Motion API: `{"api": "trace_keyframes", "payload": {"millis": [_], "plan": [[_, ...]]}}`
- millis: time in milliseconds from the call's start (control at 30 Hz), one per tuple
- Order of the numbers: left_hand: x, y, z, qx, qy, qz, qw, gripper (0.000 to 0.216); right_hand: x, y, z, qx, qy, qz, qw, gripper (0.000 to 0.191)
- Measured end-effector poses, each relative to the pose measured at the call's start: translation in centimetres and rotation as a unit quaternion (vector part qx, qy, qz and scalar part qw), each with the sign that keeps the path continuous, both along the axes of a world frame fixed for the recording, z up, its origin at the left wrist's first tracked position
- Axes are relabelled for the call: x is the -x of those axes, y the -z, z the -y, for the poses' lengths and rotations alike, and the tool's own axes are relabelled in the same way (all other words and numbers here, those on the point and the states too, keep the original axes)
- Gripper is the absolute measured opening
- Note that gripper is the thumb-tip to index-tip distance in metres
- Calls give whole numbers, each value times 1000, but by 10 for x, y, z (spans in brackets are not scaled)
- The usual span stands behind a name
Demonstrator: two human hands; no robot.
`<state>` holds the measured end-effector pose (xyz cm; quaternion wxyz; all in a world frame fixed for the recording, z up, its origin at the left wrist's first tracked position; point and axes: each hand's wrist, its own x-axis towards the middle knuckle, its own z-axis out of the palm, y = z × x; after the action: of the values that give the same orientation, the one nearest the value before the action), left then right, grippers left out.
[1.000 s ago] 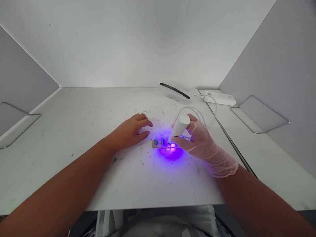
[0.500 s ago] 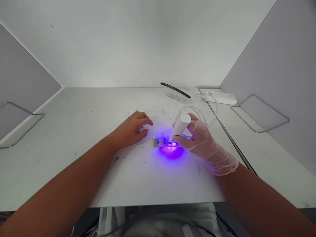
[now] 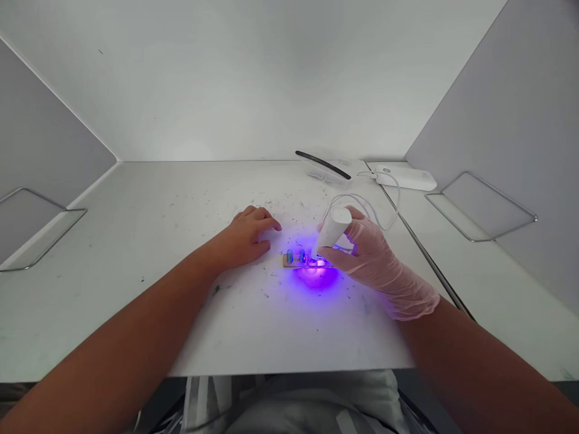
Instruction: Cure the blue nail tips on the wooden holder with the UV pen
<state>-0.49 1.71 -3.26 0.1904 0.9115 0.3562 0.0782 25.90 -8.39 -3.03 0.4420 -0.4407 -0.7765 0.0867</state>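
Observation:
My right hand, in a thin pink glove, is wrapped round a small white lamp that points down and throws violet light on the table. Under the beam lies a little wooden strip carrying blue oval nail tips. A white cable runs from the lamp to the back right. My bare left hand rests palm down on the table just left of the strip, fingers loosely curled and apart, holding nothing.
The white table is strewn with dark specks. At the back right lie a white power bank and a clear packet with a black nail file. Wire frames stand at the left and right. Grey partitions wall the booth.
The view has drifted slightly, so everything sits a little to the right. My hands, the lamp and the strip keep the same places relative to one another.

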Motion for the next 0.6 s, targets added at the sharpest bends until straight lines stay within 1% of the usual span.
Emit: {"api": "trace_keyframes", "payload": {"millis": [133,367,600], "plan": [[-1,1,0,2,-20,-11,1000,44,0,0,0,-5,2,0,1000,13],[-1,1,-1,-16,-81,2,997,37,0,1,0,-4,4,-2,1000,11],[-2,-1,1,-2,-55,12,998,35,1,0,0,-5,4,4,1000,13]]}}
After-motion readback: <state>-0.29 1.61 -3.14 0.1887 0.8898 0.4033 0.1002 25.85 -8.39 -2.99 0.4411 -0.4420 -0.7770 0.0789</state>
